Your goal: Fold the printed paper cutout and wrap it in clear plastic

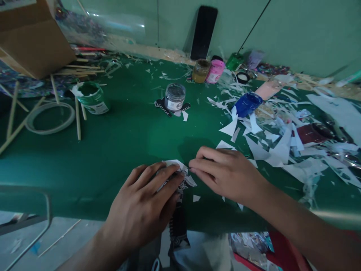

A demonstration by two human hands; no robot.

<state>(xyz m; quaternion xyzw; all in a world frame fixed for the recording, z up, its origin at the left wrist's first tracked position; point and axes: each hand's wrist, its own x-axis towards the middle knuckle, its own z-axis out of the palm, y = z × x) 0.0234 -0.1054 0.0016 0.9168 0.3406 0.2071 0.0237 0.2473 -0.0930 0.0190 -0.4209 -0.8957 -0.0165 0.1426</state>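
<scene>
A black-and-white patterned paper cutout (178, 222) lies at the front of the green table, its lower end hanging past the edge. My left hand (146, 199) is closed on its upper part, fingertips pressing the paper down. White paper (172, 162) shows just beyond those fingers. Right beside them, my right hand (222, 169) pinches a thin pointed tool (188, 168); only its dark tip shows, so its exact kind is unclear. That tip meets the paper near my left fingertips. Small white scraps (196, 198) lie around both hands.
A clear jar (175, 97) stands on another black cutout (163, 107). Paint jars, green (94, 99), blue (248, 104) and pink (216, 70), stand farther back. White offcuts (282, 146) cover the right side. A tape ring (50, 131), sticks and a cardboard box (34, 37) are left.
</scene>
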